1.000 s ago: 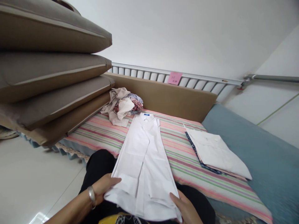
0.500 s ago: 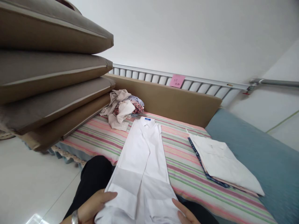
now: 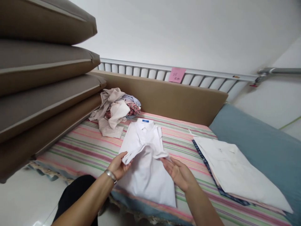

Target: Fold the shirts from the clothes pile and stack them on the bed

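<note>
A white shirt point(image 3: 150, 182) lies on the striped sheet, collar with a blue label pointing away from me. Its lower part is lifted and doubled over toward the collar. My left hand point(image 3: 119, 166), with a silver bracelet at the wrist, is closed on the left corner of the raised edge. On the opposite side my right hand point(image 3: 180, 172) pinches the right corner between thumb and fingers. The fold between both hands sags in the middle, above the shirt's chest.
A rumpled heap of clothes point(image 3: 115, 108) lies at the back left. To the right is a stack of folded garments point(image 3: 237, 169), white on top. Brown cushions point(image 3: 47, 67) tower at the left. A brown board point(image 3: 164, 95) and pink note point(image 3: 177, 75) stand behind.
Both hands have moved forward and up from the near edge, carrying the shirt's lower end over onto its upper part. The view has shifted a little.
</note>
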Available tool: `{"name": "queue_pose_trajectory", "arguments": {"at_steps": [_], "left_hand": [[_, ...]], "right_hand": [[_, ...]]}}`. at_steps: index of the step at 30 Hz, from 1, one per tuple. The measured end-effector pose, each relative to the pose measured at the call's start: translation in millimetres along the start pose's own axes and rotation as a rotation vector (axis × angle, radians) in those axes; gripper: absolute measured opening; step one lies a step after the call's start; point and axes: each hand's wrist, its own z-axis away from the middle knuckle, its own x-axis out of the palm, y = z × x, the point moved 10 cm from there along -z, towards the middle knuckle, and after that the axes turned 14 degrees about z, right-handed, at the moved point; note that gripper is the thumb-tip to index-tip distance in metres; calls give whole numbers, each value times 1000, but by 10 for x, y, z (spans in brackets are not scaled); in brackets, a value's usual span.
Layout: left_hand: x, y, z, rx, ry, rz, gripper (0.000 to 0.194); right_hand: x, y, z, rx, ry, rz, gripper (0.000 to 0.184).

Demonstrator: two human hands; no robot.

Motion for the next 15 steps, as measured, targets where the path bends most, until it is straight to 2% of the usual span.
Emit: {"name": "queue_pose_trajectory", "arguments": {"at_steps": [3, 5, 9, 13, 15], "left_hand": [[-126, 11, -437, 13, 109, 38, 16], [-219, -8, -591, 7, 136, 47, 17], [-323, 13, -584, 5, 130, 78, 14], [-219, 136, -484, 65, 74, 130, 10], [-190, 184, -498, 107, 99, 134, 9]], "right_hand": [[-186, 179, -451, 34, 90, 20, 4], [-290, 305, -592, 39, 136, 37, 7], [-330, 335, -556, 16, 124, 85, 14], [-264, 184, -527, -41, 113, 106, 17], [-250, 192, -599, -30, 133, 88, 15]]}}
